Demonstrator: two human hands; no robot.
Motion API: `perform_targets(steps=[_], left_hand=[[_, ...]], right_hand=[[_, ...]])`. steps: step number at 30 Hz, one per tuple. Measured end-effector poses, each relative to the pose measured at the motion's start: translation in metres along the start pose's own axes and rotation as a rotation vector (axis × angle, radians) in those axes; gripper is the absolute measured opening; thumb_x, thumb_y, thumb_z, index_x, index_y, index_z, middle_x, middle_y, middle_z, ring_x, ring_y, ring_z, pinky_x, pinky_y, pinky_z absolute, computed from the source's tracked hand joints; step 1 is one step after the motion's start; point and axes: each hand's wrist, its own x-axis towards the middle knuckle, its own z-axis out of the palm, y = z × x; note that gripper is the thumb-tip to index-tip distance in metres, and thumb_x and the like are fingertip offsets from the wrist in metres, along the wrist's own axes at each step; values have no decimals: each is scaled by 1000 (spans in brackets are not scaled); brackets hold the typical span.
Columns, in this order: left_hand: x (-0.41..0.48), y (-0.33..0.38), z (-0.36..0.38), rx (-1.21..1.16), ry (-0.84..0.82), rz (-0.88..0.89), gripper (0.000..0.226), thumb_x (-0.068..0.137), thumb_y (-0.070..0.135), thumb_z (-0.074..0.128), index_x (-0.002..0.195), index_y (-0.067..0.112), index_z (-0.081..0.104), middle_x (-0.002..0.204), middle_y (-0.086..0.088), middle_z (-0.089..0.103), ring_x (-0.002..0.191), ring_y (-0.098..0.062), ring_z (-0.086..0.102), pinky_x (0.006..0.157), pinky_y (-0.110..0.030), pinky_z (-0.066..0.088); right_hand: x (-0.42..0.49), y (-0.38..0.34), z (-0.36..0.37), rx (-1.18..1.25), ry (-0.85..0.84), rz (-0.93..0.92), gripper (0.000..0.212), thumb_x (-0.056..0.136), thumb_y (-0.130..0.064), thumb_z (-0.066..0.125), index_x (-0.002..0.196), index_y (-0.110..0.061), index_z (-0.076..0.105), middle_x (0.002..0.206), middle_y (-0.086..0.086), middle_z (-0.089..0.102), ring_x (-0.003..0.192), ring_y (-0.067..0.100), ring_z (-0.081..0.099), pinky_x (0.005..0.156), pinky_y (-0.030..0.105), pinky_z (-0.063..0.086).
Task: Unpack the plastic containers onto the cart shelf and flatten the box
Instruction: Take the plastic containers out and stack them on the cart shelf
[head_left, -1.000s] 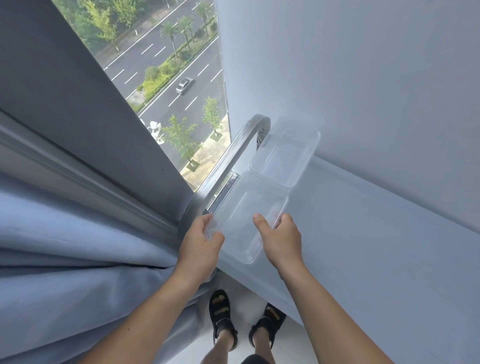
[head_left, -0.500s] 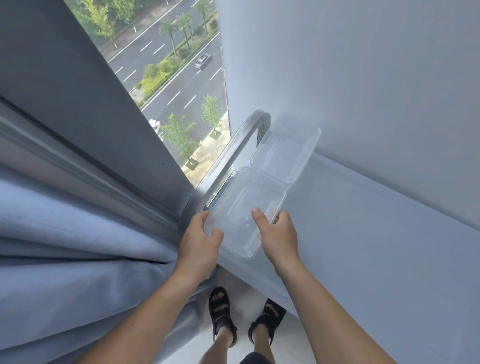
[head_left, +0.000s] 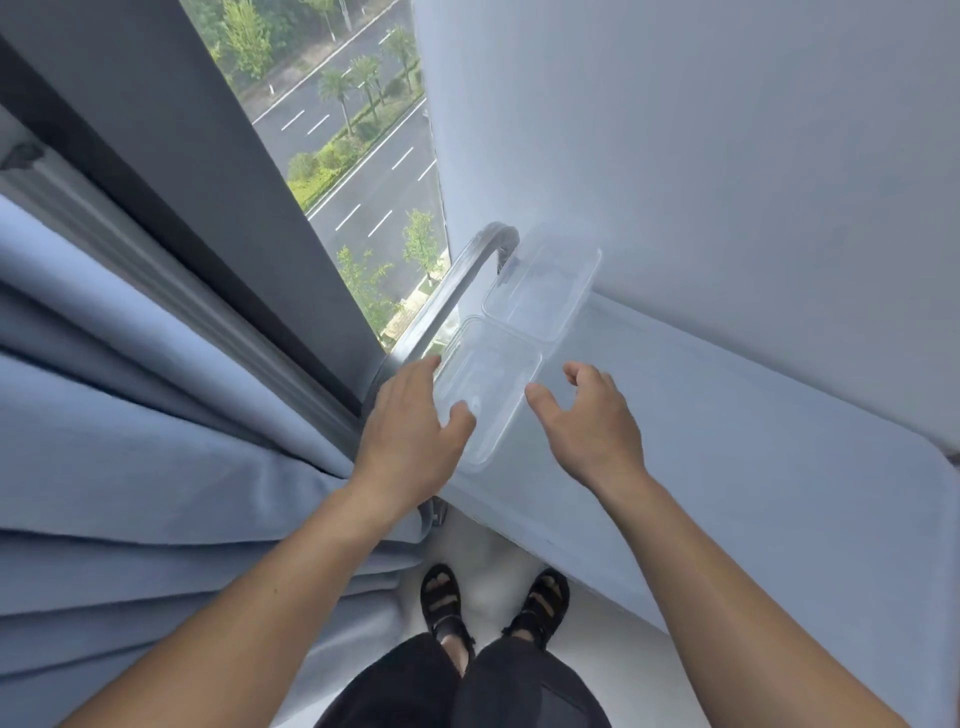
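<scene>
Fingers (head_left: 575, 370) have loosened on both hands. The right hand (head_left: 587, 418) is clear and the left hand (head_left: 410, 423) merely brushes the near container (head_left: 485, 382), now set on the cart shelf (head_left: 727, 441) just beside the far container (head_left: 543, 291) — one more unpacked.

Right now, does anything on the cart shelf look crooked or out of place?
Nothing looks damaged or spilled. The nearer container sits close to the front edge of the cart shelf, in line with the far container beside the handle.
</scene>
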Motion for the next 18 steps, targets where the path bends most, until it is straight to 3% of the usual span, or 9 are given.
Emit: perform_targets(steps=[7, 18], left_hand=[[-31, 46, -2, 67, -163, 272, 60, 97, 36, 52, 152, 21, 32, 157, 6, 34, 144, -13, 29, 115, -30, 26], [-102, 81, 16, 82, -370, 695, 57, 96, 34, 55, 148, 25, 36, 149, 15, 39, 136, -2, 30, 100, -11, 19]], right_hand=[[-73, 5, -50, -122, 68, -70, 61, 95, -55, 47, 145, -21, 41, 149, -6, 41, 137, 16, 36, 107, 35, 35], [-216, 43, -78, -84, 268, 140, 62, 95, -57, 44, 148, -26, 36, 151, -15, 33, 139, 6, 27, 112, 28, 28]])
